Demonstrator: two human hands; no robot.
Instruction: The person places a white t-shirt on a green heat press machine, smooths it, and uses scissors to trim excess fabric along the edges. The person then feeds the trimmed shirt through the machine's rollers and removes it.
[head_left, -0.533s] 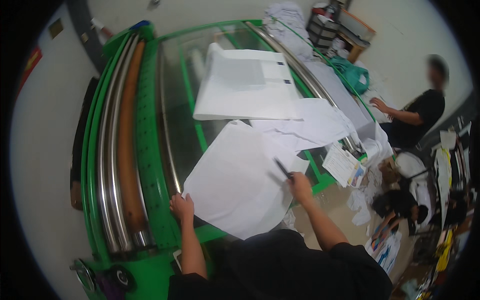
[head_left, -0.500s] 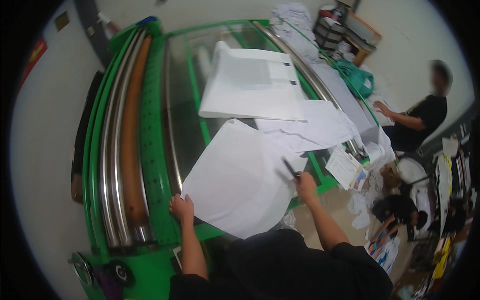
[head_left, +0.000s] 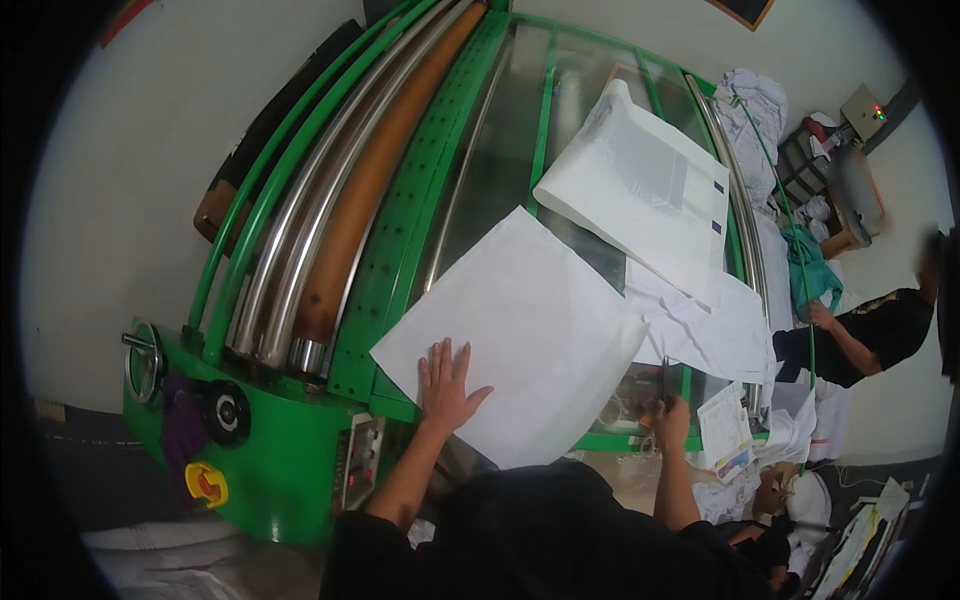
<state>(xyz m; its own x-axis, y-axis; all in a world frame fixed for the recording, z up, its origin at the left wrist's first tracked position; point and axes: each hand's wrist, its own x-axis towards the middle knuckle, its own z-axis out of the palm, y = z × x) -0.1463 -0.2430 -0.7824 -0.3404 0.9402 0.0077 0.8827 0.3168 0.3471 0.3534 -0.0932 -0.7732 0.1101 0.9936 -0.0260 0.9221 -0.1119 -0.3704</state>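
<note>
A large white sheet [head_left: 520,310], cloth or paper, lies over the near end of the glass-topped green machine [head_left: 460,215]. My left hand [head_left: 450,390] rests flat on its lower left part with the fingers spread. To the right of the sheet, my right hand [head_left: 672,425] is closed around a slim dark tool [head_left: 670,375] that points away from me; its exact kind is unclear. Beyond the sheet lies a folded white paper [head_left: 640,190] with a grey printed area and dark squares. Crumpled white cloth [head_left: 715,325] sits partly under that paper.
Metal rollers [head_left: 300,240] and a brown roller [head_left: 385,170] run along the left. A handwheel [head_left: 145,362] and yellow-red knob [head_left: 206,484] are at the near left. A printed sheet [head_left: 724,428] hangs near the right corner. A co-worker [head_left: 860,335] stands at the right.
My left hand has gone from the sheet's left corner to lying flat on it. My right hand has moved off the sheet to its right, still holding the tool. The view has turned.
</note>
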